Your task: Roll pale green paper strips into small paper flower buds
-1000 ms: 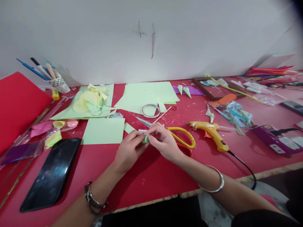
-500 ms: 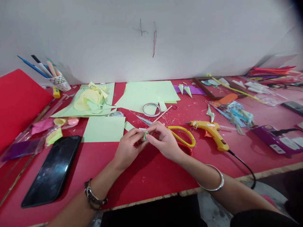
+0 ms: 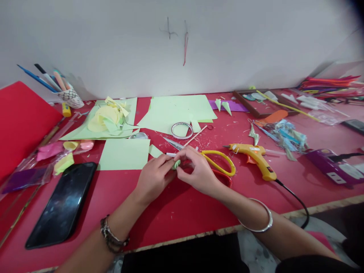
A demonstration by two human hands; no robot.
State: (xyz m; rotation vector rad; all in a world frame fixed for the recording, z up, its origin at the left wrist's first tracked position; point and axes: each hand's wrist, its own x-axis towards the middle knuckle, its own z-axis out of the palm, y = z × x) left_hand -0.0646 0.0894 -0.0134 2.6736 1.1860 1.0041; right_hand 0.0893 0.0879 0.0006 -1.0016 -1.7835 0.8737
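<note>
1. One view is taken from the person's head, forward and down
2. Left hand [image 3: 153, 175] and right hand [image 3: 197, 170] are seen from near above
3. The wall [image 3: 227, 49] is faced beyond the table [image 3: 176, 218]

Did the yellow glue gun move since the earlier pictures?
No, the yellow glue gun lies in the same place beside the scissors' yellow handle, pointing the same way.

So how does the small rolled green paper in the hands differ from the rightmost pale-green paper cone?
The small rolled green paper is held, partly hidden by fingers; the rightmost pale-green paper cone lies untouched, in full view. The roll shows curled edges; the cone tapers to a point. Both are green paper.
</note>
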